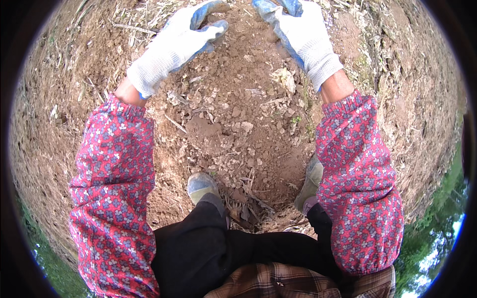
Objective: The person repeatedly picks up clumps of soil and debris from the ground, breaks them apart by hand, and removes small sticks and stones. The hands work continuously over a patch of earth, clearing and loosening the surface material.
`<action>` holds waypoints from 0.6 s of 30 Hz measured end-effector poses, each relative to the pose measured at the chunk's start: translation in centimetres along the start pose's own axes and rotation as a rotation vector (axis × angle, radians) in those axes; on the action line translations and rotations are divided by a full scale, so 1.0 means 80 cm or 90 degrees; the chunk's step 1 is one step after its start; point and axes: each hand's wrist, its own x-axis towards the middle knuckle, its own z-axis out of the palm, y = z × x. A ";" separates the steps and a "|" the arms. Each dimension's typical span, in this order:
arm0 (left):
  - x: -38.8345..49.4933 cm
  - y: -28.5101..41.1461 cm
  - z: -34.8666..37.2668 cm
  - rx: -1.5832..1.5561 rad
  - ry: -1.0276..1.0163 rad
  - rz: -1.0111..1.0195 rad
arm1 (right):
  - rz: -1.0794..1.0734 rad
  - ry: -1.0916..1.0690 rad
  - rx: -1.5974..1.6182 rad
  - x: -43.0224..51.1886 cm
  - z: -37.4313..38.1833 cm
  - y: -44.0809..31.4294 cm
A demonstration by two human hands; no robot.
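My left hand [182,41], in a white knit work glove with blue coated fingers, is at the upper left, its thumb and fingers curved apart just over the brown soil [238,85]. Nothing shows between them. Opposite it, at the upper right, my right hand [294,33] wears a matching glove. Its fingers are bent and partly cut off by the top edge, so whether it holds anything cannot be told. Loose crumbly earth lies between the two hands. A pale dry husk or leaf [284,79] lies on the ground near my right wrist.
My two shoes [203,186] stand apart on the soil. Dry plant debris [244,212] lies between them. A thin dry stick [134,28] is beyond my left wrist, and a small green seedling [296,120] grows inside my right forearm. Greenery [421,242] shows at the lower rim.
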 end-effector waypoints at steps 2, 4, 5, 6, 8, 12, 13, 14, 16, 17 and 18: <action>-0.001 -0.029 -0.017 0.033 -0.020 -0.017 | 0.094 0.090 -0.033 0.003 0.004 0.000; -0.002 -0.029 -0.011 0.231 0.010 -0.059 | 0.185 0.188 -0.046 0.009 0.005 0.007; -0.002 -0.029 -0.009 0.330 0.026 -0.080 | 0.181 0.123 -0.059 0.012 -0.001 0.019; -0.007 -0.076 -0.029 0.436 0.088 0.094 | 0.168 0.046 -0.058 0.016 -0.002 0.035; -0.018 -0.068 -0.015 0.486 0.077 0.116 | 0.088 -0.027 -0.251 0.024 -0.008 0.094; -0.039 -0.077 -0.015 0.630 0.105 0.113 | -0.073 -0.173 -0.587 -0.017 0.025 0.141; -0.044 -0.071 -0.014 0.657 0.120 0.099 | -0.046 -0.224 -0.614 -0.031 0.035 0.154; -0.040 -0.064 -0.013 0.663 0.096 0.072 | -0.026 -0.240 -0.690 -0.043 0.039 0.179; -0.057 -0.067 -0.009 0.803 0.057 0.064 | 0.078 -0.345 -0.735 -0.051 0.055 0.154; -0.063 -0.070 -0.003 0.868 0.037 0.064 | 0.088 -0.346 -0.758 -0.053 0.057 0.152; -0.071 -0.076 0.003 0.934 -0.026 0.030 | 0.056 -0.287 -0.732 -0.053 0.054 0.163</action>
